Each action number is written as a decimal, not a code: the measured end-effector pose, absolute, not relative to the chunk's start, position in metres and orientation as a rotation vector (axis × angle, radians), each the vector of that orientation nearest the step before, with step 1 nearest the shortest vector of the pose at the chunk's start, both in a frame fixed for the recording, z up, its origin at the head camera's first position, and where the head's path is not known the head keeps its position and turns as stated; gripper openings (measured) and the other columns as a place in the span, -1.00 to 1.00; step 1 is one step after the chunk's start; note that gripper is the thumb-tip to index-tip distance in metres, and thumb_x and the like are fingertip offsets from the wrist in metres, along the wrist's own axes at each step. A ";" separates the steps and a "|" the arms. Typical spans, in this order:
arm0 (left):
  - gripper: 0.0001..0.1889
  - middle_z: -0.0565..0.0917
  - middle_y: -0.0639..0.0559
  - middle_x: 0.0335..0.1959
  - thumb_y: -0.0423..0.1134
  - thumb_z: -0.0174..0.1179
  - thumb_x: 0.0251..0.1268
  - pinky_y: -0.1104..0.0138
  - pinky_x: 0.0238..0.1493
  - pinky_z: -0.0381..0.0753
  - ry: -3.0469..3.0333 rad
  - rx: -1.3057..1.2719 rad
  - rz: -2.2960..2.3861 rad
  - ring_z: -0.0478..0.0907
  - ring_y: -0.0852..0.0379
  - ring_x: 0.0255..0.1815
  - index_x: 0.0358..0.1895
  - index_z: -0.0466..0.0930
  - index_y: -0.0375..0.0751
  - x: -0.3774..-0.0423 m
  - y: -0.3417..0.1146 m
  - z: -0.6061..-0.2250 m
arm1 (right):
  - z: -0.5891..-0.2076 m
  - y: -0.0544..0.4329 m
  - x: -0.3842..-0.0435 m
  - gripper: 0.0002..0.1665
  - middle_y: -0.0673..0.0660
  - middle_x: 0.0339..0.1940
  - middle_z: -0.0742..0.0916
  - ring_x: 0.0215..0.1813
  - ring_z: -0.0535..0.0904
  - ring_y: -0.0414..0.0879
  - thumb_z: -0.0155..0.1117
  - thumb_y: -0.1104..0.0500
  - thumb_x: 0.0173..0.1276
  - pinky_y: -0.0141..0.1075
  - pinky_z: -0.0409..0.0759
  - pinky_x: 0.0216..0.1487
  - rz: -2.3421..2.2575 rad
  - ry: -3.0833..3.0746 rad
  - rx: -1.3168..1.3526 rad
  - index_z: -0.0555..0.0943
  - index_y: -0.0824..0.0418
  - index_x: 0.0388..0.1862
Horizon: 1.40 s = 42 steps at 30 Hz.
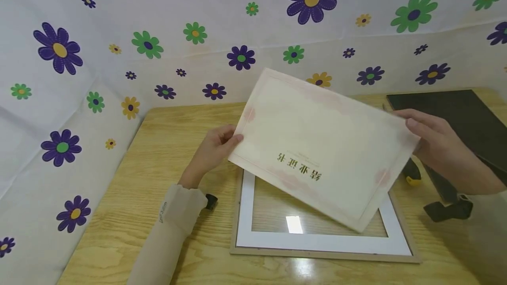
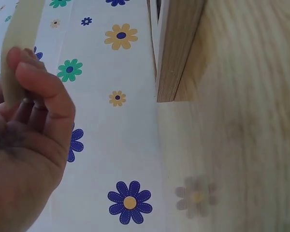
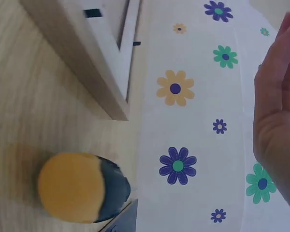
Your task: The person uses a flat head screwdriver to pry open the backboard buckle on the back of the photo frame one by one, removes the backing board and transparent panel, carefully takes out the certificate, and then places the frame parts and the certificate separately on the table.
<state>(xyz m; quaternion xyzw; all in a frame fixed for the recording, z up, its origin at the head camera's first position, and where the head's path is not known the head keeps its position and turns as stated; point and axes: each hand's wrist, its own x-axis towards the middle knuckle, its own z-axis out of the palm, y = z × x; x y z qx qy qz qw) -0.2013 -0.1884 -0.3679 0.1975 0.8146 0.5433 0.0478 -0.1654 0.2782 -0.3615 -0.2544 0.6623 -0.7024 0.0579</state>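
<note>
A cream certificate [image 1: 313, 126] with pink patterned borders and gold Chinese characters is held tilted over the table by both hands. The left hand [image 1: 215, 148] pinches its left edge between thumb and fingers; in the left wrist view the sheet's edge shows in those fingers. At the upper right corner, the right hand [image 1: 439, 144] grips it with the thumb on top. Beneath the certificate lies a wooden picture frame [image 1: 325, 254] with a white mat [image 1: 317, 241] inside and a shiny pane reflecting light. The sheet hides the far part of the frame.
A black board [image 1: 451, 109] lies at the back right of the wooden table [image 1: 138, 188]. Beside the picture frame's right side is a tool with a rounded yellow-and-black handle [image 3: 77, 186]. Flower-printed white cloth [image 1: 178, 3] hangs behind and to the left.
</note>
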 end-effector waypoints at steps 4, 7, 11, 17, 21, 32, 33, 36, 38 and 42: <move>-0.66 0.69 -0.20 -0.24 -0.36 0.04 0.58 0.31 -0.46 0.61 2.425 0.637 1.611 0.59 0.07 -0.42 0.26 0.54 -0.48 -0.202 -0.190 -0.368 | -0.357 0.274 -0.168 -0.42 0.04 -0.06 0.80 -0.19 0.76 -0.09 -0.27 0.42 0.64 -0.29 0.71 -0.26 -1.820 2.157 -0.779 0.58 -0.01 0.31; -0.67 0.68 -0.19 -0.28 -0.40 0.01 0.59 0.33 -0.50 0.56 2.403 0.696 1.612 0.56 0.08 -0.45 0.25 0.54 -0.52 -0.202 -0.190 -0.369 | -0.355 0.266 -0.168 -0.54 -0.01 -0.09 0.79 -0.32 0.71 -0.10 -0.07 0.40 0.60 -0.26 0.68 -0.39 -1.479 2.274 -0.756 0.50 0.14 0.37; -0.66 0.68 -0.27 -0.22 -0.39 -0.01 0.60 0.34 -0.38 0.62 2.419 0.715 1.624 0.60 0.05 -0.38 0.26 0.53 -0.52 -0.203 -0.189 -0.370 | -0.352 0.256 -0.166 -0.67 0.00 -0.30 0.74 -0.62 0.54 -0.10 0.06 0.40 0.55 -0.27 0.55 -0.65 -1.253 2.389 -0.846 0.47 0.46 0.24; -0.55 0.65 -0.31 -0.04 -0.22 -0.09 0.67 0.31 -0.21 0.65 2.328 0.567 1.814 0.64 0.08 -0.26 0.47 0.34 -0.32 -0.204 -0.190 -0.370 | -0.347 0.250 -0.163 -0.78 -0.06 -0.40 0.69 -0.68 0.50 -0.14 0.07 0.50 0.50 -0.31 0.51 -0.69 -1.290 2.605 -0.792 0.60 0.41 0.02; -0.47 0.66 -0.17 -0.07 -0.02 -0.23 0.71 0.25 -0.17 0.65 2.123 0.573 1.964 0.64 0.09 -0.27 0.51 0.25 -0.26 -0.202 -0.191 -0.368 | -0.345 0.251 -0.161 -0.79 -0.12 -0.25 0.74 -0.40 0.67 -0.19 0.05 0.47 0.54 -0.34 0.67 -0.42 -1.489 2.604 -0.561 0.52 0.39 0.07; -0.04 0.57 -0.36 0.22 0.37 0.03 0.41 -0.02 0.09 0.62 1.906 0.849 1.657 0.59 -0.24 0.12 0.49 0.21 -0.48 -0.187 -0.159 -0.370 | -0.357 0.213 -0.147 -0.31 0.08 0.15 0.71 0.03 0.74 -0.05 0.05 0.64 0.41 -0.15 0.72 -0.15 -2.361 1.769 -0.444 0.36 0.14 0.41; -0.05 0.57 -0.36 0.23 0.36 0.03 0.41 -0.01 0.09 0.63 1.918 0.842 1.664 0.60 -0.21 0.13 0.49 0.22 -0.46 -0.184 -0.152 -0.369 | -0.358 0.208 -0.146 -0.28 0.10 0.16 0.70 0.04 0.74 -0.03 0.05 0.67 0.39 -0.13 0.71 -0.14 -2.375 1.732 -0.480 0.35 0.16 0.42; -0.31 0.56 -0.36 0.23 0.08 0.01 0.61 0.02 0.09 0.64 1.957 0.775 1.731 0.62 -0.14 0.12 0.49 0.24 -0.43 -0.176 -0.133 -0.367 | -0.362 0.192 -0.141 -0.20 0.16 0.13 0.71 0.00 0.75 0.02 0.05 0.73 0.32 -0.10 0.70 -0.14 -2.387 1.660 -0.562 0.33 0.15 0.42; -0.47 0.57 -0.37 0.20 -0.15 0.00 0.65 0.02 0.08 0.64 1.988 0.703 1.796 0.64 -0.14 0.10 0.46 0.27 -0.44 -0.171 -0.121 -0.366 | -0.366 0.182 -0.138 -0.24 0.16 0.07 0.73 -0.06 0.77 0.03 0.10 0.72 0.31 -0.11 0.70 -0.15 -2.360 1.684 -0.561 0.38 0.15 0.36; -0.62 0.61 -0.34 0.13 -0.36 0.04 0.59 0.03 0.08 0.65 2.067 0.500 1.886 0.67 -0.13 0.05 0.34 0.37 -0.47 -0.166 -0.108 -0.364 | -0.371 0.169 -0.134 -0.40 0.16 -0.02 0.75 -0.10 0.77 0.02 0.15 0.64 0.36 -0.11 0.71 -0.12 -2.323 1.711 -0.506 0.48 0.15 0.25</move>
